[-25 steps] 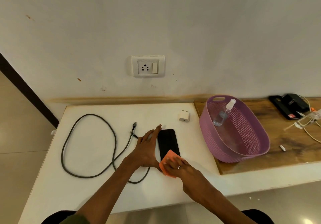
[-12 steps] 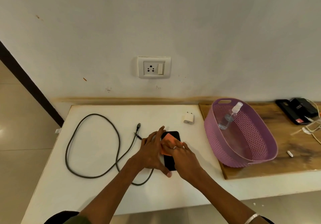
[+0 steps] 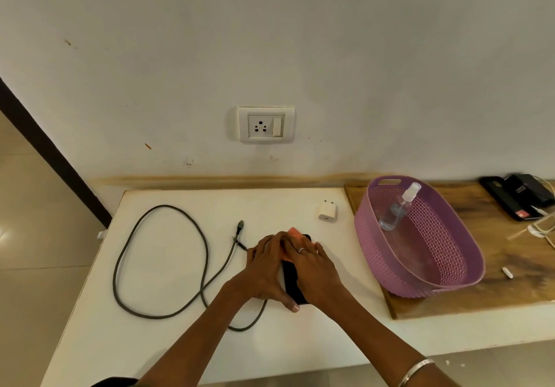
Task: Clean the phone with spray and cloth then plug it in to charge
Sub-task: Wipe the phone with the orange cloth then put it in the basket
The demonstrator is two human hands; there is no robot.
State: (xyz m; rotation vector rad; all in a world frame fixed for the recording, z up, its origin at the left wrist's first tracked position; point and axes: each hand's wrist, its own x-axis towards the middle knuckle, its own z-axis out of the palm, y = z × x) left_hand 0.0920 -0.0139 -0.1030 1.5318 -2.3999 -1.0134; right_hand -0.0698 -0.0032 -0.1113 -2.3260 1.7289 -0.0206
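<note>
The black phone [image 3: 290, 281] lies flat on the white table [image 3: 168, 344], near its middle, mostly covered by both hands. An orange cloth [image 3: 295, 234] sits on the phone's far end, pressed down by the right hand [image 3: 315, 269], whose fingers [image 3: 295, 247] lie flat and close together over the cloth; a ring shows on one of them and a bangle [image 3: 416, 371] on the wrist. The left hand [image 3: 265, 272] rests along the phone's left edge, fingers laid together and flat on the table, with the thumb [image 3: 289, 304] reaching across the near end of the phone. Just left of the hands, a dark charging cable [image 3: 129, 251] loops over the table, its free plug end [image 3: 240, 226] lying apart from the phone. A white charger adapter [image 3: 328, 211] stands farther back, near the wall. To the right, a purple basket [image 3: 375, 254] rests on a wooden board [image 3: 510, 293] and holds a clear spray bottle [image 3: 399, 207] leaning against its wall. A wall socket [image 3: 265, 124] with a switch sits above the table
</note>
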